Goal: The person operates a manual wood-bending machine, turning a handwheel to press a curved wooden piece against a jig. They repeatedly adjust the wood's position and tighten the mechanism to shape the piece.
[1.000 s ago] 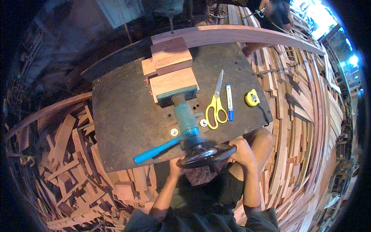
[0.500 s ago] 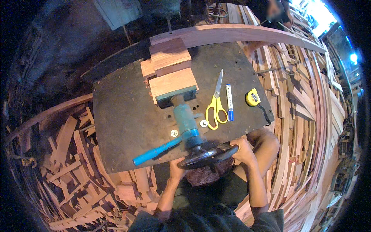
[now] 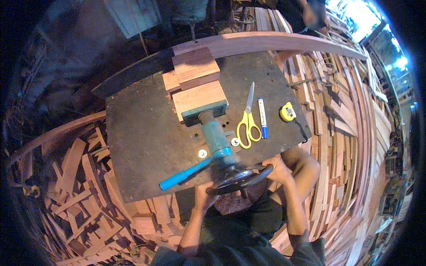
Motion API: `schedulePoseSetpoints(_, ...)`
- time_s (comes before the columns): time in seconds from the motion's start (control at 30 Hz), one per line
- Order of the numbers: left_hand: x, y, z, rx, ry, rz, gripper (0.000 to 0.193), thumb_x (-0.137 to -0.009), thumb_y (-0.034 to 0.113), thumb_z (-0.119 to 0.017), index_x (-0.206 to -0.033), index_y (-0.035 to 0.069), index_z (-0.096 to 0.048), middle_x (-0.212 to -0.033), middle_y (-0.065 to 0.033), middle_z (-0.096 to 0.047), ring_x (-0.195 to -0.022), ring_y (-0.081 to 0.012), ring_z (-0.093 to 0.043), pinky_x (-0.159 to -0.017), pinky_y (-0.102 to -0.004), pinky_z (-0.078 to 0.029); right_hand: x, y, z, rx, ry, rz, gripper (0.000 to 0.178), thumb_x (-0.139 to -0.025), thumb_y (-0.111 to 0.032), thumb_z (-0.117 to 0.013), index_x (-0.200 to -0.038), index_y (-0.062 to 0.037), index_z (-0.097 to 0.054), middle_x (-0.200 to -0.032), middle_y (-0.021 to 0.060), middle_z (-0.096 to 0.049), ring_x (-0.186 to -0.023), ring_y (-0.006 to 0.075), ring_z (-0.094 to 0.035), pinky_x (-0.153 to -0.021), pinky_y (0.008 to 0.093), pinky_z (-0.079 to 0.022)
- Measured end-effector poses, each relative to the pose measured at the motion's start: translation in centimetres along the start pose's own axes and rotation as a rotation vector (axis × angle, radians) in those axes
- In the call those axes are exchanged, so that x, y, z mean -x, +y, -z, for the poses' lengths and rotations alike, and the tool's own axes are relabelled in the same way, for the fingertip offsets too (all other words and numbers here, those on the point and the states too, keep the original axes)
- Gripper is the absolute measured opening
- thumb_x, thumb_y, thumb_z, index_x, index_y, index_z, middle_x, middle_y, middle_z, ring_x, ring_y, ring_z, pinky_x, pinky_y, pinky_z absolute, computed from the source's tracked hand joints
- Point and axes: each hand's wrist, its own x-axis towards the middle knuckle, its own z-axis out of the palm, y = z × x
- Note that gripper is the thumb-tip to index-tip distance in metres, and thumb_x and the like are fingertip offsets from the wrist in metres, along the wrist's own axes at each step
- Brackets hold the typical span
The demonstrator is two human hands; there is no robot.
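My left hand [image 3: 204, 196] is closed round the left rim of a black handwheel [image 3: 242, 182], and my right hand [image 3: 277, 171] grips its right side. The wheel sits on the near end of a blue-green screw clamp [image 3: 214, 135] bolted to a dark bench top [image 3: 146, 128]. A blue lever handle [image 3: 184, 176] sticks out from the clamp to the left. At the far end, the clamp's green jaw plate [image 3: 204, 112] rests against a wooden block [image 3: 199, 97]. Behind it stands a taller wooden block [image 3: 196, 66], beside a smaller piece [image 3: 170, 81].
On the bench right of the clamp lie yellow-handled scissors [image 3: 249, 124], a white marker with a blue cap [image 3: 263, 117] and a yellow tape measure [image 3: 288, 112]. A long beam [image 3: 275, 41] crosses the far edge. Wood offcuts [image 3: 75, 177] cover the floor. Another person's hand [image 3: 323, 29] shows far right.
The whole view has shifted slightly. Both hands stay on the handwheel; any turn of it is too small to tell. Tools and blocks keep their places on the bench.
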Motion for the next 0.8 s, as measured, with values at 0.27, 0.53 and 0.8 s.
schedulePoseSetpoints(0.27,0.2,-4.4,-0.9,0.241,-0.066,0.174,0.012,-0.086,0.011,-0.060,-0.081,0.001,-0.066,-0.067,-0.0031,-0.058,-0.066,-0.0079,-0.051,-0.061,-0.0291,-0.043,0.4,1.3,-0.6,0.082,0.084,0.021,0.021,-0.064,-0.012,-0.066,-0.062,0.0010,-0.050,-0.057,0.0156,-0.047,-0.056,0.0252,-0.049,-0.056,0.0368,-0.038)
schedulePoseSetpoints(0.53,0.0,-2.6,-0.2,0.181,-0.098,0.070,0.015,-0.082,0.009,-0.064,-0.092,0.000,-0.069,-0.077,0.0003,-0.064,-0.075,-0.0078,-0.054,-0.067,-0.0273,-0.045,0.8,0.8,-1.0,0.082,0.195,0.045,0.032,-0.069,-0.022,-0.074,-0.063,0.0012,-0.053,-0.057,0.0164,-0.045,-0.055,0.0278,-0.048,-0.054,0.0366,-0.038)
schedulePoseSetpoints(0.8,-0.2,-2.2,-0.5,0.139,-0.033,0.038,0.021,-0.077,0.009,-0.068,-0.096,0.000,-0.070,-0.087,-0.0072,-0.070,-0.081,-0.0126,-0.063,-0.074,-0.0300,-0.049,0.8,1.1,-0.7,0.127,0.193,0.088,0.019,-0.064,-0.009,-0.065,-0.063,0.0033,-0.050,-0.062,0.0230,-0.049,-0.059,0.0366,-0.052,-0.057,0.0395,-0.039)
